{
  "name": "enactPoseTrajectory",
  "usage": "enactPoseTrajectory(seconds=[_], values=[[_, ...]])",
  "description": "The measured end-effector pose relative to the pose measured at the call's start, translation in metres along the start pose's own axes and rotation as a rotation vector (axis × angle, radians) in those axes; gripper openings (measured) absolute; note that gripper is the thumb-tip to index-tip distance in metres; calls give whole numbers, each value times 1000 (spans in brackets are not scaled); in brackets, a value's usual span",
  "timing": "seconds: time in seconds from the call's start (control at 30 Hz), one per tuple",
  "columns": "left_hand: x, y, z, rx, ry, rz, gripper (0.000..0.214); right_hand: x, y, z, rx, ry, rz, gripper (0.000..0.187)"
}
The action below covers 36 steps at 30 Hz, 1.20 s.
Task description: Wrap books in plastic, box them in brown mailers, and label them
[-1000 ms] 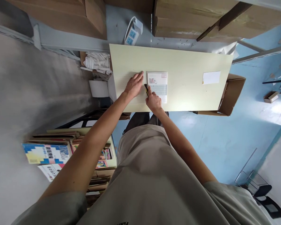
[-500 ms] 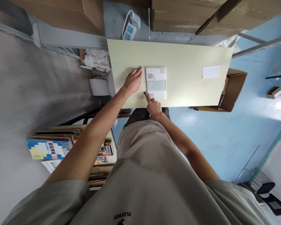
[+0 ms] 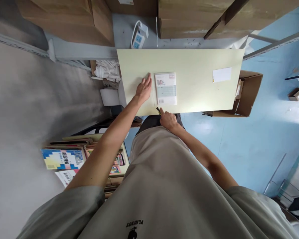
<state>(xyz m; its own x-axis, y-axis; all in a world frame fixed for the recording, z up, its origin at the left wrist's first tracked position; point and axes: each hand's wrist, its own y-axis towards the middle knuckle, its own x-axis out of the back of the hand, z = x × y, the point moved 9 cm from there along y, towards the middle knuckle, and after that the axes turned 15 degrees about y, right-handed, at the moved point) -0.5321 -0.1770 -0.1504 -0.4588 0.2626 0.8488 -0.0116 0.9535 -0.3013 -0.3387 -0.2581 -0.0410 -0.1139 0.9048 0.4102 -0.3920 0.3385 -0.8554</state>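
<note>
A book point(image 3: 165, 88) in what looks like clear wrapping lies flat on the pale yellow board point(image 3: 194, 96). My left hand point(image 3: 144, 89) rests flat on the board just left of the book, fingers stretched out and nothing in it. At the board's front edge, below the book's lower left corner, my right hand point(image 3: 168, 119) is closed around a slim black-and-yellow utility knife point(image 3: 158, 111). The knife's tip points up and to the left, apart from the book. Most of its handle is hidden in my fingers.
On the board's right lies a white card point(image 3: 222, 74). An open cardboard box point(image 3: 250, 93) stands beyond that end. Behind the board are a power strip point(image 3: 139, 40) and large cartons point(image 3: 181, 20). A stack of books point(image 3: 62, 159) sits lower left.
My right hand has drawn the knife toward my body, from beside the book's lower left edge to the board's front edge. My left hand stays flat left of the book.
</note>
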Motion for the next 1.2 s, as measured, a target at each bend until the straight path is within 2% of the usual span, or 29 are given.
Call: enactPoseTrajectory(seconds=[0.13,0.23,0.3,0.33,0.37,0.43,0.6,0.67,0.73,0.83,0.9,1.0,1.1,1.2], values=[[-6,-20,-5,114,-32,83,87,45,-28,-19,24,142,-192,86],[-6,-36,-25,122,-27,227,93,90,-44,-28,118,255,-344,87],[6,-38,-40,113,6,280,94,126,-50,-30,209,324,-451,88],[18,-36,-48,96,22,280,93,148,-52,-29,264,356,-510,87],[35,-30,-57,76,37,254,90,171,-54,-26,324,383,-574,85],[82,-15,-74,24,69,148,84,222,-61,-14,459,407,-708,77],[241,10,-128,-95,135,-231,75,352,-93,42,768,228,-1006,58],[299,10,-148,-117,149,-361,74,393,-99,68,787,99,-1059,55],[344,6,-164,-118,163,-452,73,427,-95,90,744,-15,-1074,56],[384,1,-177,-96,177,-534,72,462,-75,113,672,-104,-1052,59],[392,-1,-180,-77,179,-557,72,475,-56,122,649,-114,-1023,57],[385,-1,-179,-48,161,-554,73,487,-29,131,646,-96,-978,52],[358,-2,-167,-15,120,-506,74,495,-13,136,689,-35,-954,45],[311,-6,-139,59,68,-431,71,487,-12,133,785,26,-975,51]])
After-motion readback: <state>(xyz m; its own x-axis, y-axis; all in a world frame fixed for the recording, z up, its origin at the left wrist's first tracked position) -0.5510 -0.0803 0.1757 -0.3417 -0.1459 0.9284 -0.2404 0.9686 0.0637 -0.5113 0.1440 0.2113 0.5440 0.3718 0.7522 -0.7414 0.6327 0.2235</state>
